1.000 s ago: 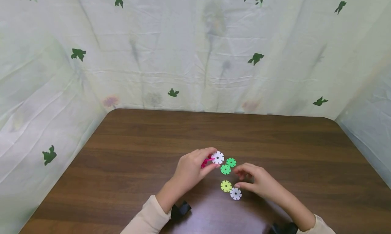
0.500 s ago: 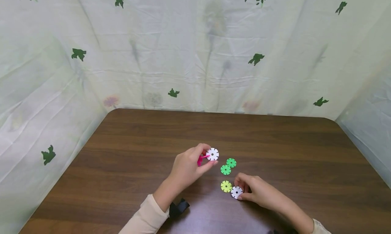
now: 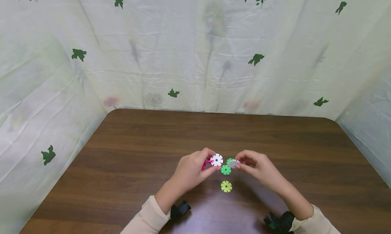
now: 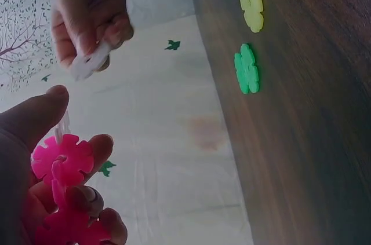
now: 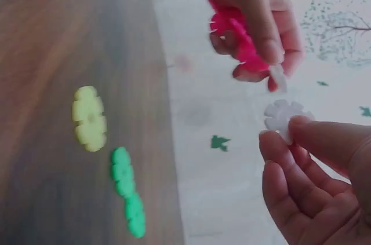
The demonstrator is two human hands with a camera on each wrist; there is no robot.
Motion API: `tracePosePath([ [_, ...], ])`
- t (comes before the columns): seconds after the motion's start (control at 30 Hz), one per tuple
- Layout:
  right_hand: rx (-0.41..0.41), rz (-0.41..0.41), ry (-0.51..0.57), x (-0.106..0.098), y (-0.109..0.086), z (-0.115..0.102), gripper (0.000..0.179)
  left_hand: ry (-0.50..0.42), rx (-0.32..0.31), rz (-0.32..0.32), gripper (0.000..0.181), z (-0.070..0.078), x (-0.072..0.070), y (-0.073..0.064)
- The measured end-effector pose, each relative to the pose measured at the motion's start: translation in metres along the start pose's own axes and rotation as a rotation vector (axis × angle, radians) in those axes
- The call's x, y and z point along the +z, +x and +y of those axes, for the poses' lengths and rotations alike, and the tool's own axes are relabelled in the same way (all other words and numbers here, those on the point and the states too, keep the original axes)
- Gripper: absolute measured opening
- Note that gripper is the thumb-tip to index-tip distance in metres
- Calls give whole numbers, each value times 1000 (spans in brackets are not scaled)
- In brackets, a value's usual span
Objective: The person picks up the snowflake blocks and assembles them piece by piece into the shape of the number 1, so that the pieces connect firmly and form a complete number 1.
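My left hand (image 3: 193, 166) holds a small chain of notched plastic discs above the table. Pink discs (image 4: 62, 160) lie against its fingers, and a white notched disc (image 3: 216, 160) joined to them faces outward at the fingertips. Between thumb and forefinger my right hand (image 3: 260, 166) pinches another white notched disc (image 5: 285, 119), tilted and close to the left hand's piece. In the head view that disc overlaps one of two green discs (image 3: 225, 170) on the table. Nearer to me lies a yellow disc (image 3: 226, 186).
The brown wooden table (image 3: 137, 142) reaches back to a pale curtain (image 3: 189, 57) with green bird shapes. Black straps with wrist cameras (image 3: 279, 222) sit under both forearms, just above the tabletop.
My right hand has picked up the white disc from beside the yellow one and carried it up toward the left hand. The left hand shifted slightly left, then back right.
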State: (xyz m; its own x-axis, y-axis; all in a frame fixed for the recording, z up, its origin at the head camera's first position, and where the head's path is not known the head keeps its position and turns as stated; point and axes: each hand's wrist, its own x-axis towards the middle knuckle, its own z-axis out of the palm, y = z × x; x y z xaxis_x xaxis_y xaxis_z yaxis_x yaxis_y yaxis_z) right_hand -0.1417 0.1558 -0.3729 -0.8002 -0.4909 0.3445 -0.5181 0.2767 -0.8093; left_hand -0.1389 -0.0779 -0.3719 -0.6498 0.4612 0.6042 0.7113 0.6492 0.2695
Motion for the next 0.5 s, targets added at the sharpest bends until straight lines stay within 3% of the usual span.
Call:
tracePosePath([
  [0.3,-120,73,24,5,10,-7,18,-16,17,-62,35,3,-1,1],
  [0.5,-219,119,-19,10,12,-6,21,-20,44,-56,32,3,0,0],
])
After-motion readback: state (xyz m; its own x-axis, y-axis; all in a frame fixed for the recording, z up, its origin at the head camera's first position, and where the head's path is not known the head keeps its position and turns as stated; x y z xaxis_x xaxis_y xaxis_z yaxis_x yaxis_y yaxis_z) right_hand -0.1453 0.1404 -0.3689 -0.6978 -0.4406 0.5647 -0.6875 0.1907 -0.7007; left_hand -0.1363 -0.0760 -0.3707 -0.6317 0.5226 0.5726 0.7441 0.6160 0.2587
